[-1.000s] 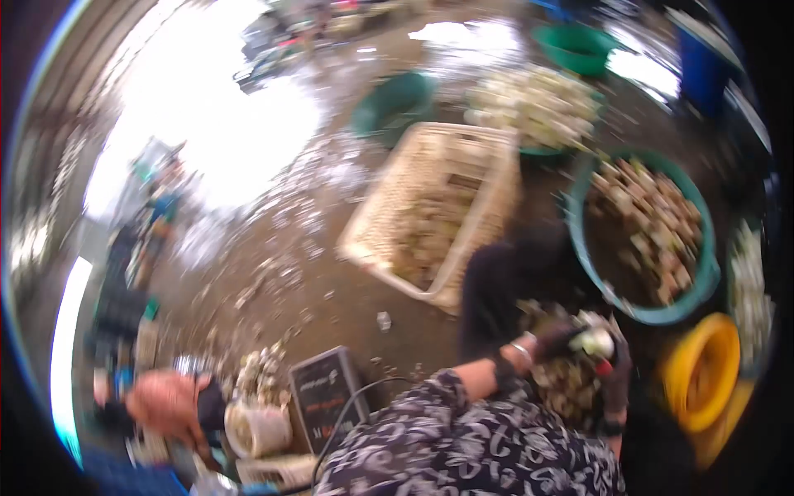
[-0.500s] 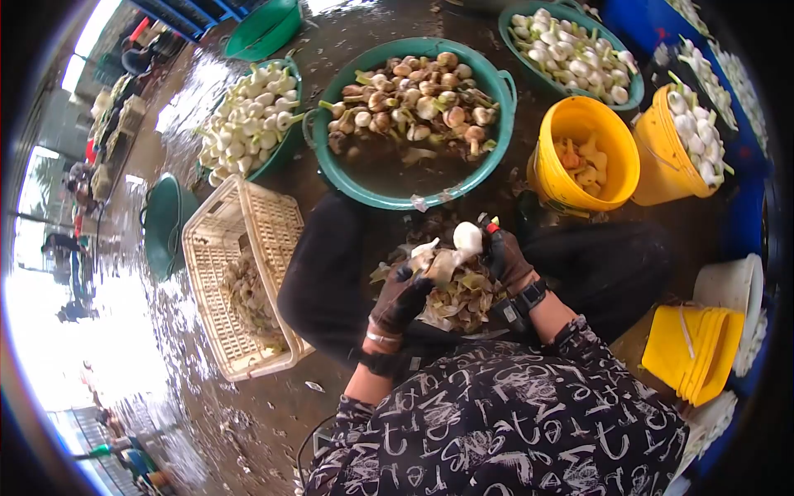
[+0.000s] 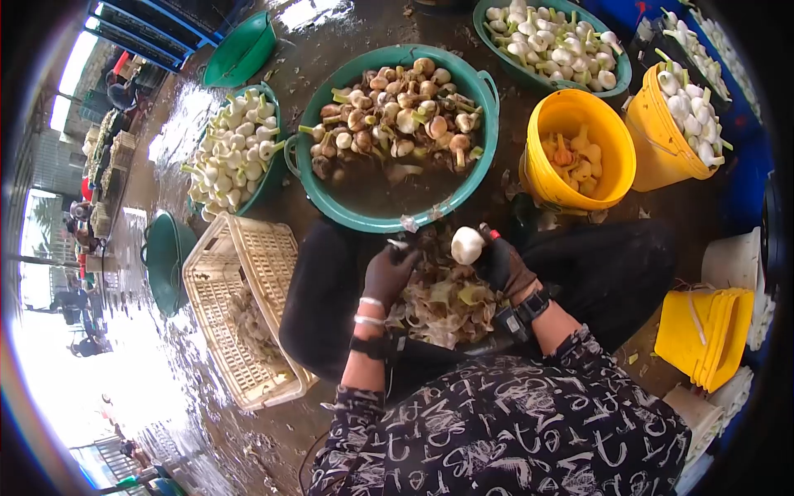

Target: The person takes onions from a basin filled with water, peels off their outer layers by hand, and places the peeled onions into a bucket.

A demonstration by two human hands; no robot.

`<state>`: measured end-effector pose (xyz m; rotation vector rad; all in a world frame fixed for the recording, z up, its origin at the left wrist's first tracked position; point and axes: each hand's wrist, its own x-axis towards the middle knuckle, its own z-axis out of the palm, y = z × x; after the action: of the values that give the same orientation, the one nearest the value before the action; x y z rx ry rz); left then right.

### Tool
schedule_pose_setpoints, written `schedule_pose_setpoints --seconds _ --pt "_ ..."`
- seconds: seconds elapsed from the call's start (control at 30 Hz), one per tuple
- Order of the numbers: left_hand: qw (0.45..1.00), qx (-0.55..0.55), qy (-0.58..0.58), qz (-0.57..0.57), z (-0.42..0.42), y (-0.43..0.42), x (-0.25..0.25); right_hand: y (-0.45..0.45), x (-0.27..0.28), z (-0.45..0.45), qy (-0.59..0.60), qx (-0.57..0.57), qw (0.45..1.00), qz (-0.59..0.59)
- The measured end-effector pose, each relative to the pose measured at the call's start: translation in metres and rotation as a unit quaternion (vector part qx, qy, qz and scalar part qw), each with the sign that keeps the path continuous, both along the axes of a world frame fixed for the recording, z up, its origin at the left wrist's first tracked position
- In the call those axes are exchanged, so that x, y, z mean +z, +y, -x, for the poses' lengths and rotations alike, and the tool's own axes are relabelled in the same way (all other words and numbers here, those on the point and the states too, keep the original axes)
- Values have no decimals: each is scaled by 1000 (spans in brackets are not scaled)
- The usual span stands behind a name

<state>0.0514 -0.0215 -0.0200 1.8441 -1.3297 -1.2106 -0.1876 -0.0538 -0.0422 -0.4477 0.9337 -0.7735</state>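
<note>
My right hand (image 3: 506,266), in a dark brown-and-black glove, is closed on a peeled white garlic bulb (image 3: 467,245). A small red piece (image 3: 495,235), perhaps part of a tool, shows at its thumb side; the rest is hidden. To the left, my gloved left hand (image 3: 392,274) is curled near the tub's front rim, with a small white scrap of garlic peel (image 3: 398,245) at its fingertips. Beneath and between both hands lies a heap of papery garlic skins (image 3: 447,306) in my lap area.
Ahead stands a green tub (image 3: 372,221) of unpeeled garlic. Yellow buckets (image 3: 536,178) are at right, and a cream crate (image 3: 240,388) with skins stands at left. Tubs of white garlic (image 3: 236,161) sit farther out. The floor (image 3: 198,422) looks wet.
My left hand has moved left, away from the bulb, and the loose skin it pulled has come off. My right hand still holds the bulb.
</note>
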Motion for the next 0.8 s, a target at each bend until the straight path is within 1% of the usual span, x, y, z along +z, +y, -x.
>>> schedule_pose_setpoints --seconds 0.03,0.07,0.1,0.13,0.17,0.2,0.23,0.27,0.3,0.33,0.4,0.43,0.47,0.5,0.53,0.57,0.6,0.67,0.7,0.73,0.77,0.8 --pt "991 -10 -125 39 -5 -16 -18 1 -4 3 57 32 995 70" --pt "966 -18 -247 79 -5 -35 -27 0 -7 4 56 30 995 73" --pt "961 25 -256 101 -2 -54 -26 0 -9 4 99 28 994 23" --pt "960 30 -273 48 -3 -75 -24 0 -11 5 142 24 989 -28" --pt "957 35 -289 4 -5 -96 -31 0 1 0 133 -5 990 -55" --pt "951 39 -305 -39 -7 -117 -39 0 5 3 139 14 990 -31" --pt "952 33 -302 -34 -7 -138 -48 1 -6 2 155 7 988 -24" --pt "944 61 -322 -34 -5 -157 -57 1 -18 0 171 1 985 -17" --pt "935 90 -341 -35 -4 -178 -67 0 -8 -1 158 -19 987 -5" --pt "937 85 -336 -32 -7 -200 -76 -2 2 -3 144 -39 989 7" --pt "970 119 -206 -51 -10 -236 -85 -3 -17 -6 103 -73 990 -67" --pt "963 117 -237 -54 -2 -248 -87 -1 -26 -6 109 -81 989 -67" --pt "966 109 -229 -53 4 -256 -93 -1 -29 -5 135 -65 988 -27" --pt "963 133 -226 -62 8 -264 -97 -3 -31 -3 161 -50 986 16" --pt "960 157 -223 -68 12 -272 -99 -5 -33 -2 169 -61 983 20" --pt "949 168 -265 -42 16 -271 -103 -4 -32 -2 189 -44 981 -1" --pt "955 132 -262 -36 12 -269 -104 -5 -31 -1 207 -25 978 -22" --pt "981 152 -110 47 -6 -259 -113 -10 -27 1 191 -48 980 -27" --pt "987 33 -49 151 -15 -237 -107 -10 -24 0 168 -63 983 -35" --pt "968 81 234 36 -22 -228 -99 -7 -21 -2 143 -77 986 -45" --pt "863 193 459 -89 -28 -219 -93 -5 -17 -3 137 -80 986 -44" --pt "843 178 505 -56 -23 -196 -73 -7 -12 -2 133 -83 986 -62"
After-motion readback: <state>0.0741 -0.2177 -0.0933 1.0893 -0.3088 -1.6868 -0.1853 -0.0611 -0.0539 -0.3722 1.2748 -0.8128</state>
